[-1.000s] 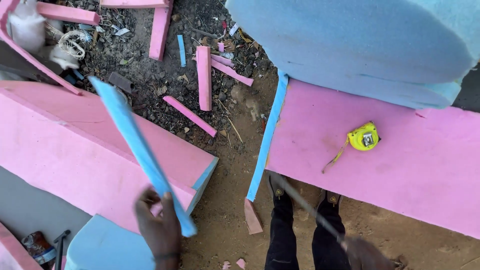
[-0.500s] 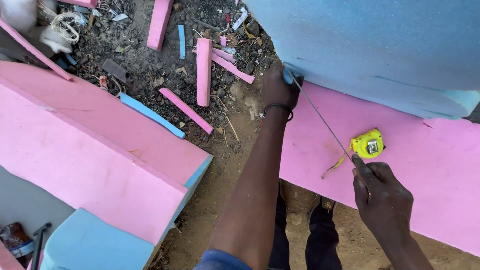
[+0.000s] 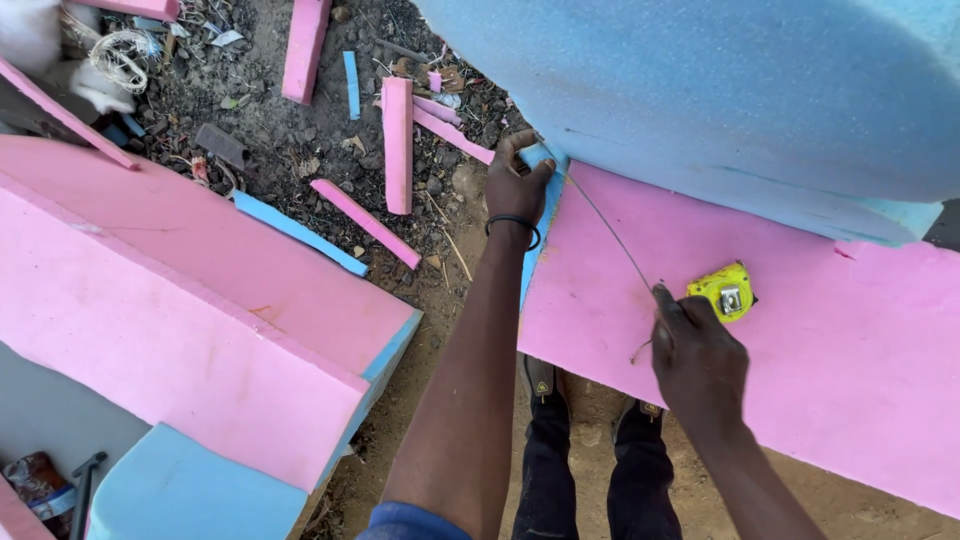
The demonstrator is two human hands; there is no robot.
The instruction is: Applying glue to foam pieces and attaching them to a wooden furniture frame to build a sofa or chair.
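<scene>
- The left hand (image 3: 515,180) is stretched far out. Its fingers are curled shut on the far corner of the pink foam sheet (image 3: 790,370), right where one end of a thin wire (image 3: 610,235) sits.
- The right hand (image 3: 698,355) is closer to the body. It is closed tight on the other end of the wire, which runs straight between the two hands over the pink foam.
- A yellow tape measure (image 3: 722,291) lies on the pink foam sheet, just beside the right hand.
- A thick blue foam block (image 3: 740,100) rests on top of the pink sheet, on its far side.
- A thin blue foam strip (image 3: 532,250) runs along the left edge of the pink sheet, under the left arm.
- The person's two shoes (image 3: 590,395) stand on the dirt ground (image 3: 440,300) below the sheet.
- To the left sits a big pink foam block (image 3: 190,300).
- A blue strip (image 3: 298,233) lies at that block's far edge.
- Pink foam scraps (image 3: 397,140) lie on the dark ground farther away.
</scene>
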